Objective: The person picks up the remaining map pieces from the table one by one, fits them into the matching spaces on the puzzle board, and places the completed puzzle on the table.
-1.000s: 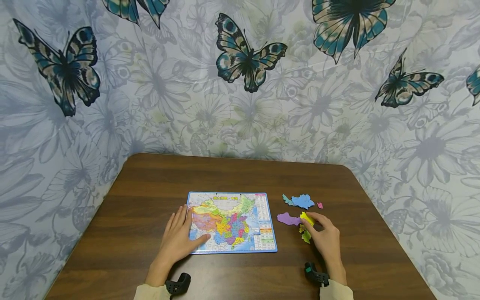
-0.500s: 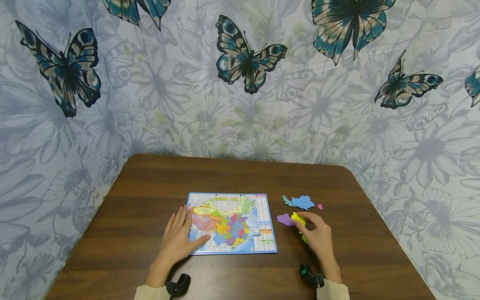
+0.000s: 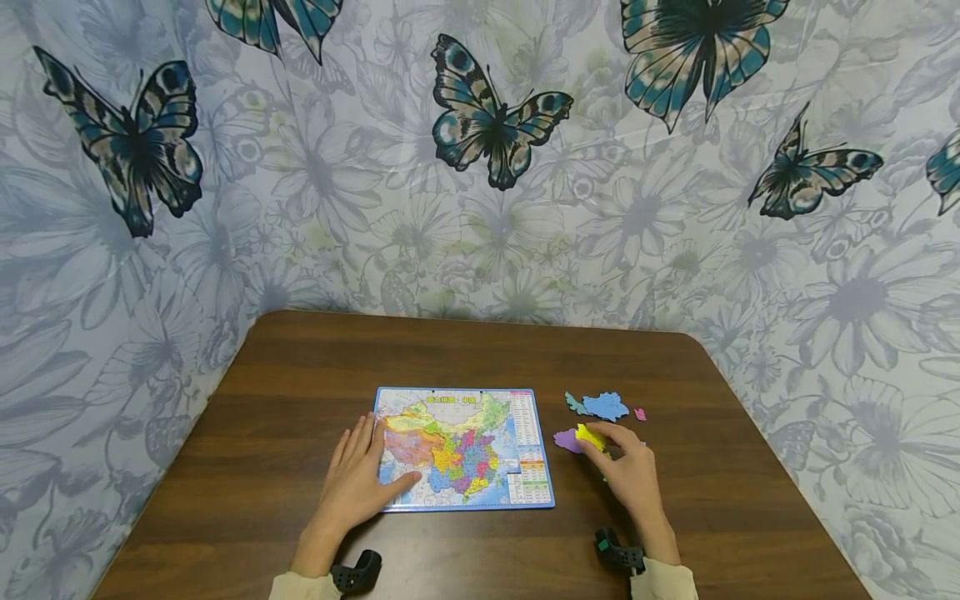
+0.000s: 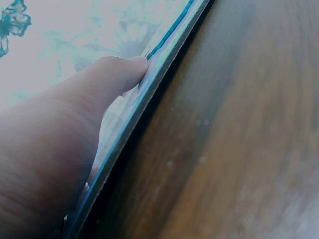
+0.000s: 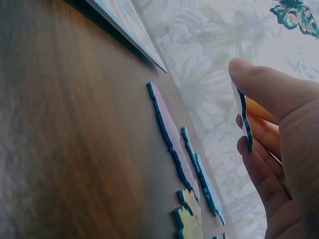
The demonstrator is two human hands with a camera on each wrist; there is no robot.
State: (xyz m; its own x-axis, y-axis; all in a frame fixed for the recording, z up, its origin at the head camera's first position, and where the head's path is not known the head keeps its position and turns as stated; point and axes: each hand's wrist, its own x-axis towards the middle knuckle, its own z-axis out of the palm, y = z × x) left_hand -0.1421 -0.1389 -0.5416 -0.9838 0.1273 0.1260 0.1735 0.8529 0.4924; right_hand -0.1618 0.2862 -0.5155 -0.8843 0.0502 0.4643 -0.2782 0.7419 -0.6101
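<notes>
My left hand [image 3: 356,471] rests on the left edge of a map puzzle board [image 3: 521,425], fingers straight and thumb spread across the lower part. In the left wrist view the thumb [image 4: 112,74] lies on the board's face. To the right of the board, my right hand [image 3: 628,475] pinches a yellow puzzle piece [image 3: 590,437] between thumb and fingers. The right wrist view has this piece [image 5: 243,117] edge-on, raised off the table. Below it lie a purple piece [image 3: 567,441] and yellow-green pieces [image 5: 189,224], mostly hidden by the hand in the head view.
Behind the right hand are a blue piece [image 3: 606,406], a teal piece [image 3: 574,403] and a small pink piece [image 3: 640,414]. All lie on a brown wooden table [image 3: 225,467]. A butterfly-patterned cloth [image 3: 495,250] hangs behind the table.
My right hand has moved left with the yellow piece, which now covers part of the purple piece. The left hand and the board have stayed in place.
</notes>
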